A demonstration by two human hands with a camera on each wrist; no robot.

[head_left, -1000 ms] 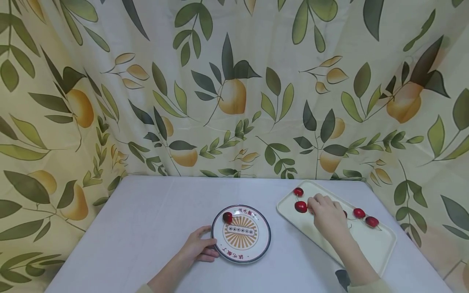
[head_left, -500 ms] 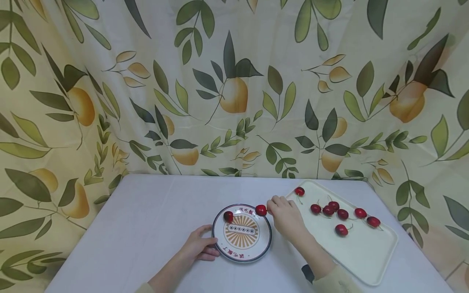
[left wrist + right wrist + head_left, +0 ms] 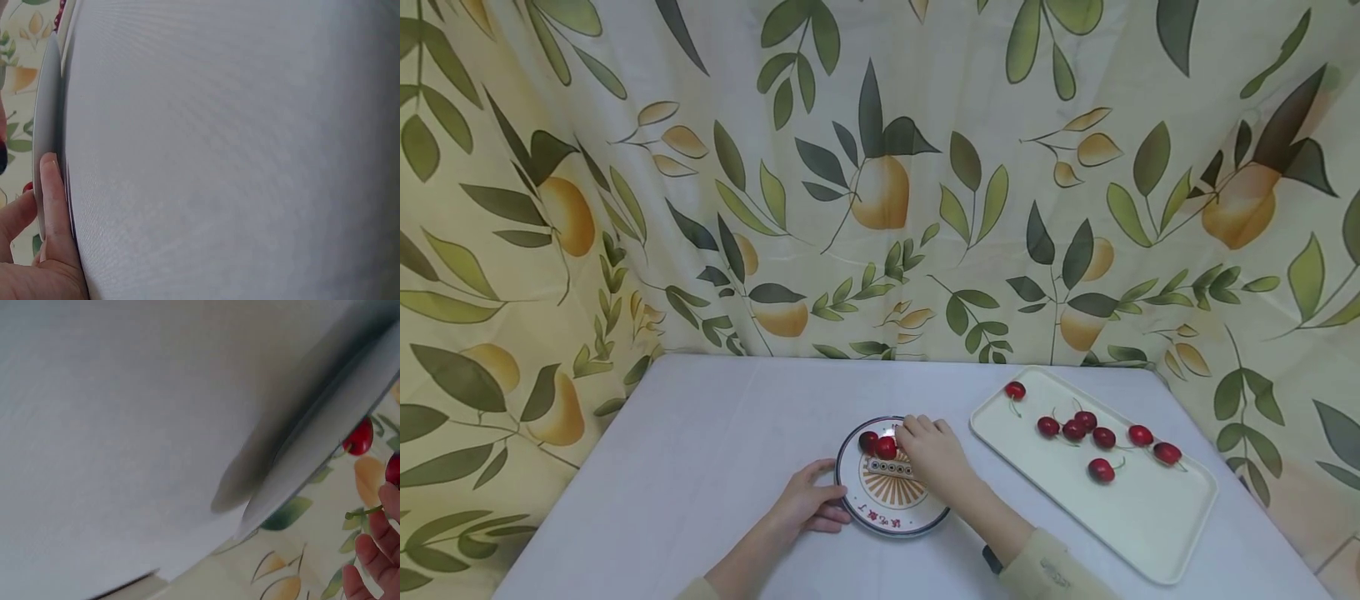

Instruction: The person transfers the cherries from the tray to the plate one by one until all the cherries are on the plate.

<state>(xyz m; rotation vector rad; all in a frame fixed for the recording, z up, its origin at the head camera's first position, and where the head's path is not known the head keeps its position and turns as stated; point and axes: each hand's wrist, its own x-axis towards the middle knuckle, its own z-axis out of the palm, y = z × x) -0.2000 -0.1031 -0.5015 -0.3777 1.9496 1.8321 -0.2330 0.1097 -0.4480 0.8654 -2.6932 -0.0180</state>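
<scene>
A white plate (image 3: 880,521) with a dark blue rim and an orange ray pattern lies on the table. At its left edge my left hand (image 3: 808,504) grips the rim, thumb on the upper side and fingers at the side and below; the left wrist view shows the rim between thumb and finger. Over the plate's right part, my right hand (image 3: 934,457) pinches a red cherry (image 3: 886,447) near its stem. In the right wrist view that cherry (image 3: 394,469) sits at the fingertips. A darker cherry (image 3: 868,442) rests on the plate beside it.
To the right, a cream rectangular tray (image 3: 1138,525) lies at a slant. It holds a group of cherries (image 3: 1074,430), with others scattered around, including one near its far left corner. A white cloth (image 3: 700,433) covers the table; a leaf-patterned curtain (image 3: 880,275) hangs behind.
My right hand has taken a cherry from the tray and carried it left over the plate, next to the darker cherry. The left hand stays on the plate's rim.
</scene>
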